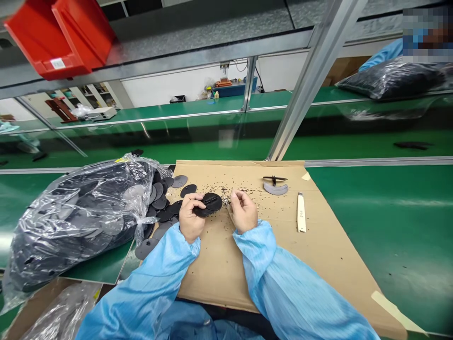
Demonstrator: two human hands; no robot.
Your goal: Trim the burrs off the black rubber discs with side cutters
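Observation:
My left hand grips black round discs, one over another, above the cardboard sheet. Just right of them, my right hand is closed, thumb and fingers pinched together; a thin metallic tool seems to show beside its fingers, too small to make out. Many tiny black bits lie scattered on the cardboard behind and between my hands. Loose dark discs are piled to the left, by the mouth of a clear plastic bag full of such discs.
A white-handled cutter and curved grey and black parts lie at the cardboard's right. A metal post rises behind it. A red bin sits on the upper shelf. Across the bench, a person's blue sleeve shows behind a dark filled bag.

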